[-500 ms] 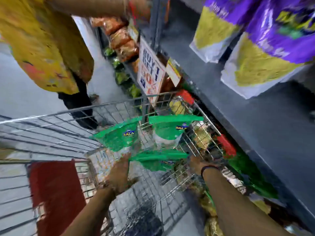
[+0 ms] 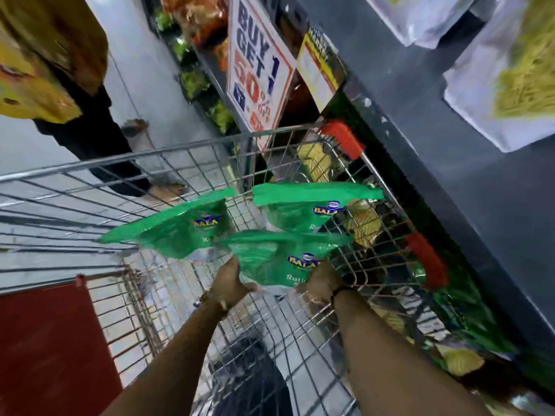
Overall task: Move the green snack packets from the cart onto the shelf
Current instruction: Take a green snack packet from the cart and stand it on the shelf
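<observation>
- Left hand [image 2: 231, 280]: forearm bare, extended forward, bracelet at wrist, fingers closed on the near green snack packet [image 2: 288, 259].
- Right hand [image 2: 322, 282]: forearm bare, dark wristband, gripping the same packet's right side.

Packets: we see three green snack packets [image 2: 288, 259], "BALA" logos, clear lower halves, upright.
Place: in the wire cart [image 2: 180, 163], toward its far right corner.
Shelf: grey shelf [image 2: 450, 145] just beside the cart's right edge.

Even, fairly bright indoor light with motion blur throughout, heaviest far from the left hand [image 2: 232, 283] toward the frame's bent, wide-angle edges.
</observation>
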Demonstrator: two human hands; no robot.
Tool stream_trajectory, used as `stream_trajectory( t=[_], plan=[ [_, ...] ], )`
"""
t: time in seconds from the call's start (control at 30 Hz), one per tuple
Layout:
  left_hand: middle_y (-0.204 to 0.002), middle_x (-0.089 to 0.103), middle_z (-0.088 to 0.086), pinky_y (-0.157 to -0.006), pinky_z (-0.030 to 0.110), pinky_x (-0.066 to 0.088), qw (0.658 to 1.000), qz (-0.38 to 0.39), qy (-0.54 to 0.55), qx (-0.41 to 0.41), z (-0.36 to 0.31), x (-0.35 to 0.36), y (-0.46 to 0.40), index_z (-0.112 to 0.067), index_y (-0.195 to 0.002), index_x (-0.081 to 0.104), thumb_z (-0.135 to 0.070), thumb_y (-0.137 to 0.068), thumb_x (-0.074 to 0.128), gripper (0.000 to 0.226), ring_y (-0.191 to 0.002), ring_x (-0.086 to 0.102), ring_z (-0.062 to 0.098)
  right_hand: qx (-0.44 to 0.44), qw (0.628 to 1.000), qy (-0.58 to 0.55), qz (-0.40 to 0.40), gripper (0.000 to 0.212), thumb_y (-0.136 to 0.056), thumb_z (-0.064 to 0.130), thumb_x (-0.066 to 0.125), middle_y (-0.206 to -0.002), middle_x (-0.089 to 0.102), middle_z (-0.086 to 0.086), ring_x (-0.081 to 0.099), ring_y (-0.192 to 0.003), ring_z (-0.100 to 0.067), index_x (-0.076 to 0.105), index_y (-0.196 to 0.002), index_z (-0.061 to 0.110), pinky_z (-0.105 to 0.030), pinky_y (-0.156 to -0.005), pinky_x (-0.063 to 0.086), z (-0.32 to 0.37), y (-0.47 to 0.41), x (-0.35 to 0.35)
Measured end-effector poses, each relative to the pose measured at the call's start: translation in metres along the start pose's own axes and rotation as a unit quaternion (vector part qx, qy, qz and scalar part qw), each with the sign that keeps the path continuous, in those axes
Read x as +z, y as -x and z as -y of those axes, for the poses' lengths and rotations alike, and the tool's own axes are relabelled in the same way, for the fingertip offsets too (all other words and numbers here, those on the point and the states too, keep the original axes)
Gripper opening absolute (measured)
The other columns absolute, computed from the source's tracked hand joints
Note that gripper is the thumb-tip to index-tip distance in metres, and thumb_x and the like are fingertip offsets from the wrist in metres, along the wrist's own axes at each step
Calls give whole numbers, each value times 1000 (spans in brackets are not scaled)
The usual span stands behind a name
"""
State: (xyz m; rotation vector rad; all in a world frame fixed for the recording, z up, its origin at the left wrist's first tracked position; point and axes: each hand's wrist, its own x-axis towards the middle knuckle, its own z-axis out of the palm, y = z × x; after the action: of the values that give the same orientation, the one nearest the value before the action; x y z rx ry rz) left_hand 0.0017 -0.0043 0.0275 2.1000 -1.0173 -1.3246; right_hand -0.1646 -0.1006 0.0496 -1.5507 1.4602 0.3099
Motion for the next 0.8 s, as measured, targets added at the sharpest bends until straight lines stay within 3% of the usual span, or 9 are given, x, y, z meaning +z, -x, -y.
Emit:
stream_trajectory(
  t=[0.17, 0.27, 0.33, 0.43, 0.5, 0.57, 0.63, 0.7, 0.8],
  plan=[
    [-120, 56, 19, -84, 33, 42, 994, -34, 72, 69, -59, -36, 48, -1, -113, 46, -10, -58, 80, 65, -113, 49, 37, -101, 993, -57, 2, 41, -58, 4, 82, -84, 71, 15, 63, -90, -17, 62, -91, 15, -15, -78, 49, 26, 72, -54],
    [-121, 56, 1, -90, 14, 42, 984, -17, 95, 148, -111, -60, 87, -13, -115, 49, -15, -52, 82, 71, -108, 53, 13, -180, 978, -99, -22, 54, -59, 12, 82, -102, 66, 5, 60, -103, -18, 57, -107, 15, -17, -86, 45, 31, 132, -91],
    [-107, 56, -14, -71, -6, 37, 972, -18, 94, 213, -153, -71, 118, -22, -105, 51, -12, -51, 82, 63, -92, 54, -8, -219, 967, -110, -75, 47, -59, 19, 83, -99, 69, 3, 63, -96, -15, 61, -101, 21, -18, -84, 50, 29, 176, -118],
    [-106, 59, -10, -69, -9, 34, 950, 6, 63, 305, -216, -70, 152, -23, -107, 52, -4, -56, 79, 62, -93, 54, -14, -262, 942, -138, -159, 28, -58, 19, 84, -71, 69, 23, 63, -74, 5, 63, -75, 29, -3, -61, 45, 13, 240, -156],
    [-113, 58, -3, -80, -2, 39, 929, 35, 43, 367, -256, -61, 164, -25, -114, 47, -9, -55, 80, 69, -96, 54, -15, -286, 921, -172, -200, 36, -59, 14, 82, -80, 68, 24, 61, -75, 14, 62, -86, 25, 1, -62, 42, -3, 268, -180],
    [-126, 53, 10, -101, 26, 42, 914, 69, 14, 399, -298, -37, 163, -12, -123, 40, -16, -55, 83, 80, -114, 53, 11, -293, 898, -198, -264, 45, -61, 12, 81, -96, 66, 15, 60, -83, 13, 58, -99, 22, -3, -71, 44, -27, 291, -207],
    [-125, 53, 20, -100, 43, 43, 908, 97, -1, 407, -332, -12, 158, -3, -119, 40, -16, -58, 79, 74, -113, 54, 27, -283, 881, -221, -309, 53, -63, 10, 79, -108, 65, 4, 61, -98, -2, 54, -109, 18, -20, -88, 48, -48, 300, -227],
    [-122, 53, 18, -89, 21, 49, 894, 132, 20, 428, -363, 22, 149, -1, -116, 40, 1, -64, 74, 63, -104, 58, 19, -262, 862, -251, -354, 60, -64, 7, 78, -118, 62, -4, 58, -109, -19, 50, -116, 17, -40, -98, 46, -71, 303, -248],
    [-123, 49, 17, -81, 0, 40, 883, 140, 31, 448, -391, 66, 133, 3, -122, 36, 11, -70, 64, 58, -107, 47, 17, -242, 839, -296, -387, 59, -67, 0, 74, -117, 61, -6, 57, -111, -25, 47, -116, 20, -47, -98, 46, -96, 291, -265]
  ],
)
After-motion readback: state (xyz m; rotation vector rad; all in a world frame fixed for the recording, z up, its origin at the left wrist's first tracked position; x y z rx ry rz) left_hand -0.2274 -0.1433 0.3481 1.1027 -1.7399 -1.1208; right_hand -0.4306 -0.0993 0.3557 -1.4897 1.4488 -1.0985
